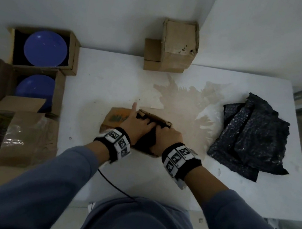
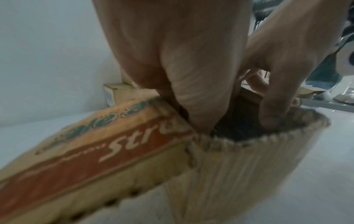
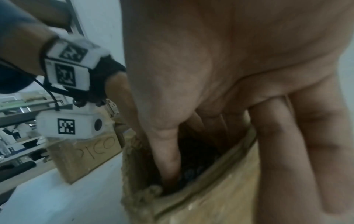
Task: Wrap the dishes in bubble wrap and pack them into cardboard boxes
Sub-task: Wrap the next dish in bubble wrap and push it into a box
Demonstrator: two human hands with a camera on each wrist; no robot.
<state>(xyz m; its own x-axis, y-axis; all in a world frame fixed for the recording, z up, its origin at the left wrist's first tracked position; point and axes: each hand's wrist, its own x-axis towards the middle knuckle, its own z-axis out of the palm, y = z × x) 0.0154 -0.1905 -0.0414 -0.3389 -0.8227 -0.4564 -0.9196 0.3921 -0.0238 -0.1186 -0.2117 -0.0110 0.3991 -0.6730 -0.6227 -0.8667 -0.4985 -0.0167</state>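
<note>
A small printed cardboard box [image 1: 116, 116] [image 2: 95, 151] [image 3: 220, 197] stands open on the white table [image 1: 213, 188], just in front of me. Inside it sits a bundle in black bubble wrap [image 1: 145, 142] [image 2: 235, 125] [image 3: 193, 171]; the dish itself is hidden. My left hand [image 1: 137, 126] [image 2: 172, 60] reaches into the box's left side and presses on the bundle, index finger raised. My right hand [image 1: 168, 137] [image 3: 210, 75] [image 2: 283, 68] presses the bundle with thumb and some fingers inside, while two fingers lie along the outer wall.
A pile of black bubble wrap sheets [image 1: 250, 134] lies at the right. Two open boxes at the left each hold a blue plate [image 1: 45, 49] [image 1: 35, 88]. More cardboard boxes [image 1: 25, 137] sit at the near left. A closed box [image 1: 173, 46] stands at the back by the wall. A brown stain [image 1: 182, 99] marks the tabletop.
</note>
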